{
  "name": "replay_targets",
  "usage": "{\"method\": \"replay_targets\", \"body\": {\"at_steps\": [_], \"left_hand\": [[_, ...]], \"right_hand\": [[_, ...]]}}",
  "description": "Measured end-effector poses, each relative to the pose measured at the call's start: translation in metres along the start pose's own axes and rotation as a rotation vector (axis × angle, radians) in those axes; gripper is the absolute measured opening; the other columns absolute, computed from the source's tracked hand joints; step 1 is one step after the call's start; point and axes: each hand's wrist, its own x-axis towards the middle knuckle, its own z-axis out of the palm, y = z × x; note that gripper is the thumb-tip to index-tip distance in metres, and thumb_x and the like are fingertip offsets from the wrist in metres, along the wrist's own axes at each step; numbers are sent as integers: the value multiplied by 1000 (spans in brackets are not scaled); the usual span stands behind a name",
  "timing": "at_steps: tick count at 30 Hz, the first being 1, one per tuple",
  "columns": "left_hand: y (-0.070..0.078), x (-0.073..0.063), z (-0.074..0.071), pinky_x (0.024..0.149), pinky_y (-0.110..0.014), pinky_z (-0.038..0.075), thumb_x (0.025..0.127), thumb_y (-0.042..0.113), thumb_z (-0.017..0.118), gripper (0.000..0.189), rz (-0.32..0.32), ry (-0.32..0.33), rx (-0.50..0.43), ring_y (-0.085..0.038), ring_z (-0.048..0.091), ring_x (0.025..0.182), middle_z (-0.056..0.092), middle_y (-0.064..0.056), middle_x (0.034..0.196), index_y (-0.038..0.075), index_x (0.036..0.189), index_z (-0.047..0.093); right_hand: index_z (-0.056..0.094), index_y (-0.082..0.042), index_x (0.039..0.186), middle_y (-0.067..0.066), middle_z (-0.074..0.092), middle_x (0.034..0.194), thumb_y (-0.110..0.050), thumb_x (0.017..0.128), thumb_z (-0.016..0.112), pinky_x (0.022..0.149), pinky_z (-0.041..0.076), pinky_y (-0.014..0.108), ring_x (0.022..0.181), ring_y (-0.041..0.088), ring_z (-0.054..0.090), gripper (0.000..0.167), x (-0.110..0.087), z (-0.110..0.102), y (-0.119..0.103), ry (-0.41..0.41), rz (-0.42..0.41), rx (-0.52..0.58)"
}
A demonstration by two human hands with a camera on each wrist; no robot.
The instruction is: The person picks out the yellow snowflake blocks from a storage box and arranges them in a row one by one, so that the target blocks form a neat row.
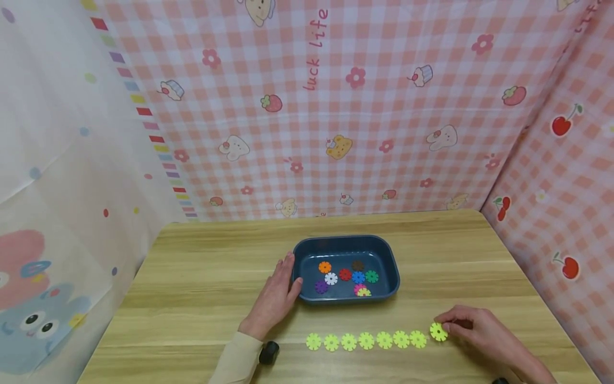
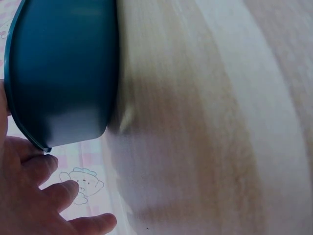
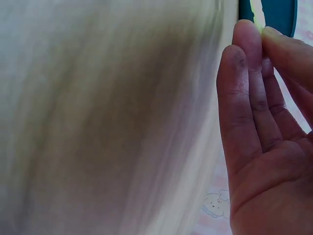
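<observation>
My right hand [image 1: 484, 333] pinches a yellow-green notched plastic disc [image 1: 438, 332] between thumb and fingers. In the right wrist view this disc shows edge-on at the fingertips. Just left of it, a straight row of several matching yellow-green discs [image 1: 366, 341] lies flat on the table. My left hand [image 1: 274, 298] rests along the left wall of a dark blue tray [image 1: 394, 272], its fingers extended and thumb at the near left corner. From the left wrist, the fingers appear loosely spread beside the tray wall [image 2: 73, 63].
Inside the tray lie several discs in other colours, among them an orange disc [image 1: 324, 267], a white disc [image 1: 331, 278] and a green disc [image 1: 371, 276]. The wooden table [image 1: 201, 277] ends at a pink checked cloth [image 1: 336, 117] behind and at the right.
</observation>
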Motion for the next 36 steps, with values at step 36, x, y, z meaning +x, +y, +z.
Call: {"method": "replay_targets", "body": {"at_steps": [36], "left_hand": [[-1,0,0,119,-63,27,109,34,50,68,17,6,0,-37,22,156,23,-14,170,4,165,23]], "right_hand": [[80,-15,106,-6,76,102,-15,99,71,74,57,22,90,-2,65,11,11,-9,-20,113,55,-115]]}}
